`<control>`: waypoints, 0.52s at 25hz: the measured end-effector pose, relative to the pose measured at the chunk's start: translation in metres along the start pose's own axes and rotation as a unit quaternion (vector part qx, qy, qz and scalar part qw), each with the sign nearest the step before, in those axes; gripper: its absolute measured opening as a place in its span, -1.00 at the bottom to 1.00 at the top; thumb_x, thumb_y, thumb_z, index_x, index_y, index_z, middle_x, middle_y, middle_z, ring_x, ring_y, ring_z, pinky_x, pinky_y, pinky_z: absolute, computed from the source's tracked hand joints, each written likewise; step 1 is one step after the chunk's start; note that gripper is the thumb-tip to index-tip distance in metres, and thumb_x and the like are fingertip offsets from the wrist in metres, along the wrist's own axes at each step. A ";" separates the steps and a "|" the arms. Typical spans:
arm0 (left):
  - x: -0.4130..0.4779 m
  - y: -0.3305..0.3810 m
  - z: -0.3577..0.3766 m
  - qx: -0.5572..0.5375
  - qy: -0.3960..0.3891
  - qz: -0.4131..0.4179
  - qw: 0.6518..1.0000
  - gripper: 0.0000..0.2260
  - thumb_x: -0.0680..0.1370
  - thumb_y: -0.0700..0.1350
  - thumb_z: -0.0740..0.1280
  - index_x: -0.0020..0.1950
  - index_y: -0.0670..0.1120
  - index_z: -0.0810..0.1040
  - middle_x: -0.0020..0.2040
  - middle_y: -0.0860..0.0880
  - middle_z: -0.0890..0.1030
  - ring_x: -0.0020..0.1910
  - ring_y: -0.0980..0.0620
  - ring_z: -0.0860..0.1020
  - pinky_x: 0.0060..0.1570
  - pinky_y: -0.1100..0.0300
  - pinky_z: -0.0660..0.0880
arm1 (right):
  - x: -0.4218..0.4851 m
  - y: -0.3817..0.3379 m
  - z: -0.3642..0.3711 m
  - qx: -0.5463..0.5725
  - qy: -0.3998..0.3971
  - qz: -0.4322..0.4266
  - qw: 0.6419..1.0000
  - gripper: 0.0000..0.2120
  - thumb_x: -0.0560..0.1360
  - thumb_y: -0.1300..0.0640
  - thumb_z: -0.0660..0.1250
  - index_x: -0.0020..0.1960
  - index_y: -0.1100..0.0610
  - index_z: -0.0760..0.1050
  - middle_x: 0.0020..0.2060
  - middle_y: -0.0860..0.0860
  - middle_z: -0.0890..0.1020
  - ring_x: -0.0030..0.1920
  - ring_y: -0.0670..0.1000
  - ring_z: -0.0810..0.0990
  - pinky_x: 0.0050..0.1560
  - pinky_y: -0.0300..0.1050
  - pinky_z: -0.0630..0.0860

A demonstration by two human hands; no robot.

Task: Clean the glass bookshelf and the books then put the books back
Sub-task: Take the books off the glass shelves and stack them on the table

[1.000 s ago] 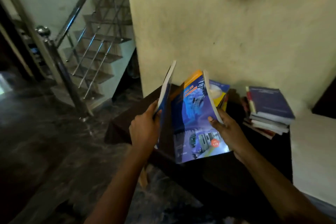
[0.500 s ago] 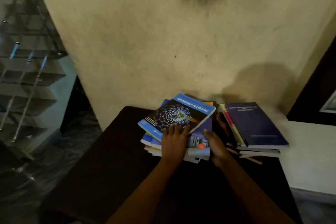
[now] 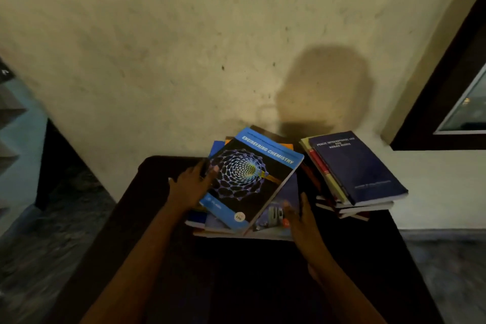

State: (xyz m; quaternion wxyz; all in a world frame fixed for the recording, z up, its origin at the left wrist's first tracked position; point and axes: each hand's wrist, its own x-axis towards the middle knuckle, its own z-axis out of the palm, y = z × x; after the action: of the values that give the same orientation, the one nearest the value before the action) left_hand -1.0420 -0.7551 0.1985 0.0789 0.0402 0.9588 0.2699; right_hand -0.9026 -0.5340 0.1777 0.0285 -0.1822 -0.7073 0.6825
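A pile of books lies on a dark table [image 3: 236, 284], topped by a blue and black "Engineering Chemistry" book [image 3: 252, 179]. Under it shows a blue book with a train picture [image 3: 278, 208]. My left hand [image 3: 192, 187] touches the pile's left side with straight, spread fingers. My right hand [image 3: 302, 221] rests against the pile's near right corner, fingers straight. A second stack, topped by a dark navy law book [image 3: 360, 168], lies to the right. The glass bookshelf is not in view.
A stained yellow wall [image 3: 184, 60] stands right behind the table. A white ledge [image 3: 441, 187] runs to the right under a dark-framed window [image 3: 468, 102]. Stair steps [image 3: 10, 118] show at the far left, with dark floor below.
One second ago I held two books upright, one in each hand. They now lie on the pile, and my hands have slid to its left and right sides.
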 end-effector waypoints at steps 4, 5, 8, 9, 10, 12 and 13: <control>-0.045 0.004 0.025 -0.188 -0.019 0.028 0.982 -0.02 0.22 0.58 0.02 0.49 0.02 0.21 0.44 -0.11 0.32 0.41 -0.11 0.31 0.37 -0.16 0.25 | 0.004 -0.002 0.014 0.032 0.031 0.015 0.999 -0.18 0.32 -0.31 0.33 0.45 -0.03 0.13 0.34 -0.01 0.41 0.19 -0.01 0.52 0.09 -0.16 0.55; -0.059 0.010 0.031 -0.204 -0.022 0.023 0.979 -0.05 0.24 0.55 0.07 0.50 0.03 0.17 0.47 -0.08 0.25 0.46 -0.11 0.22 0.42 -0.16 0.18 | 0.004 -0.005 0.020 0.025 0.042 0.031 0.998 -0.08 0.26 -0.36 0.31 0.49 -0.02 0.09 0.36 0.02 0.40 0.23 0.05 0.50 0.19 0.01 0.51; -0.072 0.019 0.036 -0.214 0.026 0.039 0.976 -0.05 0.27 0.53 0.13 0.52 0.01 0.15 0.47 -0.09 0.22 0.46 -0.12 0.16 0.44 -0.09 0.14 | 0.006 -0.012 0.042 0.008 0.083 0.029 0.996 -0.22 0.38 -0.28 0.23 0.50 0.00 0.10 0.32 0.00 0.42 0.26 0.08 0.47 0.28 0.15 0.42; -0.069 0.021 0.030 -0.244 0.030 0.033 0.969 -0.08 0.30 0.52 0.17 0.50 0.00 0.19 0.44 -0.11 0.26 0.43 -0.12 0.23 0.41 -0.06 0.22 | 0.007 -0.014 0.048 0.007 0.091 0.020 0.996 -0.31 0.45 -0.22 0.22 0.49 0.01 0.12 0.29 -0.01 0.43 0.26 0.08 0.47 0.29 0.10 0.41; -0.064 0.020 0.025 -0.280 0.030 0.030 0.959 -0.17 0.34 0.43 0.21 0.49 -0.01 0.22 0.42 -0.12 0.29 0.40 -0.10 0.28 0.37 -0.03 0.27 | 0.010 -0.017 0.052 -0.006 0.096 0.017 0.995 -0.38 0.51 -0.16 0.19 0.48 0.02 0.12 0.30 0.03 0.43 0.26 0.08 0.47 0.28 0.02 0.40; -0.063 0.018 0.017 -0.334 -0.006 0.022 0.942 -0.26 0.37 0.28 0.22 0.49 0.01 0.22 0.44 -0.09 0.27 0.39 -0.06 0.29 0.33 -0.02 0.31 | 0.012 -0.021 0.053 -0.040 0.092 0.018 0.995 -0.46 0.57 -0.10 0.14 0.49 0.02 0.11 0.33 0.07 0.42 0.28 0.08 0.44 0.21 -0.10 0.37; -0.067 0.015 0.014 -0.355 -0.022 0.022 0.934 -0.25 0.34 0.27 0.23 0.49 0.04 0.21 0.46 -0.05 0.25 0.40 -0.05 0.28 0.34 -0.06 0.31 | 0.010 -0.019 0.050 -0.043 0.087 0.021 0.995 -0.46 0.58 -0.10 0.13 0.50 0.00 0.10 0.36 0.05 0.40 0.29 0.08 0.43 0.22 -0.09 0.36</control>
State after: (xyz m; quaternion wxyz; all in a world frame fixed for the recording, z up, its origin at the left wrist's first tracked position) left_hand -0.9730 -0.7428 0.2031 0.1031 0.0366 0.7975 0.5933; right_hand -0.9307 -0.5790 0.1906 0.0682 -0.2568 -0.7266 0.6336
